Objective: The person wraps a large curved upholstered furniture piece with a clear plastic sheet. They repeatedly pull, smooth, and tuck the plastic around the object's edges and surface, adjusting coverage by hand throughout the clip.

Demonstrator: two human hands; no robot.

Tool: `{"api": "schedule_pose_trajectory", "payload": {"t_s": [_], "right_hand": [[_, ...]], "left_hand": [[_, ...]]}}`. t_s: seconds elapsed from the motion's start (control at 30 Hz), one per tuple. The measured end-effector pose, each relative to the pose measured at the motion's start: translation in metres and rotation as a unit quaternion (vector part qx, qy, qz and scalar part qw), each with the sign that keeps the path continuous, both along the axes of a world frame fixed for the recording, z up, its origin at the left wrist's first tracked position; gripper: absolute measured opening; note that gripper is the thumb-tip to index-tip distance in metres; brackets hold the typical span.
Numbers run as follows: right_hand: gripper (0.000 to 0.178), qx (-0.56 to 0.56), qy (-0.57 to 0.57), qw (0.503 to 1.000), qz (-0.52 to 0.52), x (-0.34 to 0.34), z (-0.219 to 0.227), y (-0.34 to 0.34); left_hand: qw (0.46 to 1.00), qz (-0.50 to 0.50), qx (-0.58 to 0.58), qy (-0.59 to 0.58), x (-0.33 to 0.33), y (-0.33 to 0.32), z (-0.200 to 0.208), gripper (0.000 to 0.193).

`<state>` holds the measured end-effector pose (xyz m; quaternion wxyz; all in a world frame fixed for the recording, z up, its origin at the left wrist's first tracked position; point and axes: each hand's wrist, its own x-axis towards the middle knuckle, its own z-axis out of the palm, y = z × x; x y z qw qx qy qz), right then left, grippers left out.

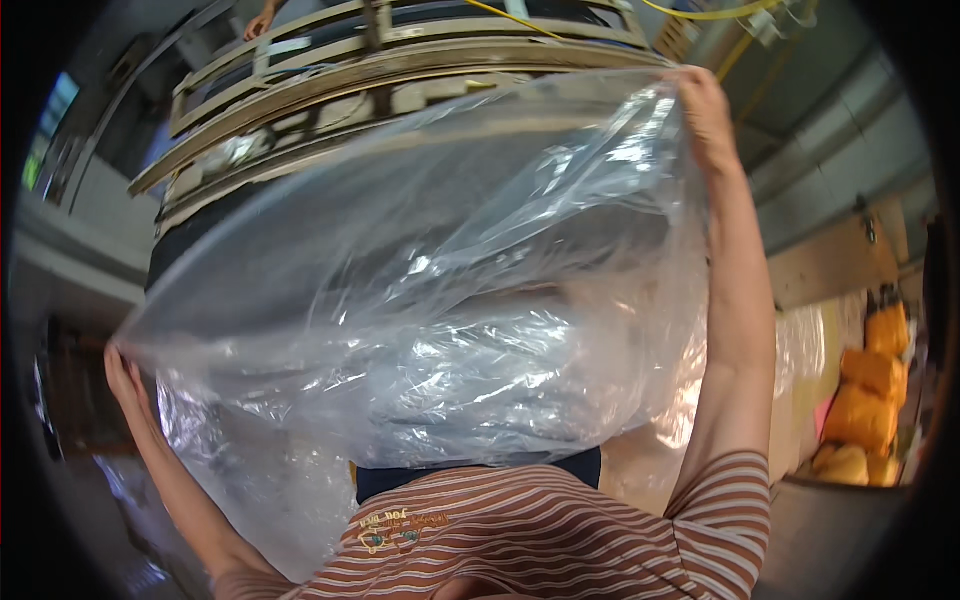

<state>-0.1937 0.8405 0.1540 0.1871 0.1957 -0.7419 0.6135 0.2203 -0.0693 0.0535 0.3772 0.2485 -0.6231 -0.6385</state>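
Note:
A large sheet of clear plastic film is stretched wide in front of me, shiny and creased. Its lower part hangs down over my waist and legs. At the far right my right hand, arm extended, grips an upper corner of it. My left hand pinches the film's edge, lower and at the far left. Behind the film a long dark covered piece shows through, with a wooden slatted frame at its far side. Whether the film is one layer or a bag, I cannot tell.
Another person's hand rests near the frame at the far left. Orange bundles are stacked at the right beside a cardboard-coloured panel. A yellow hose hangs at the top right.

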Motion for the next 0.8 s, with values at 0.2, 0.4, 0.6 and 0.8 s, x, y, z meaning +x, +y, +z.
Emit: {"api": "schedule_pose_trajectory", "payload": {"t_s": [0.2,0.4,0.6,0.8], "right_hand": [[0.023,0.183,0.101,0.937,-0.281,-0.06,-0.052,0.06],[0.017,0.14,0.021,0.954,-0.266,-0.076,-0.159,0.066],[0.022,0.194,0.011,0.945,-0.262,-0.101,-0.15,0.085],[0.023,0.185,-0.003,0.951,-0.249,-0.116,-0.152,0.091]], "left_hand": [[0.857,0.259,-0.395,-0.204,-0.179,0.135,0.021,0.034],[0.912,0.202,-0.338,-0.115,-0.231,0.082,-0.037,0.029],[0.943,0.156,-0.271,-0.112,-0.273,0.098,-0.031,0.028],[0.943,0.183,-0.246,-0.133,-0.296,0.096,-0.03,0.026]]}}
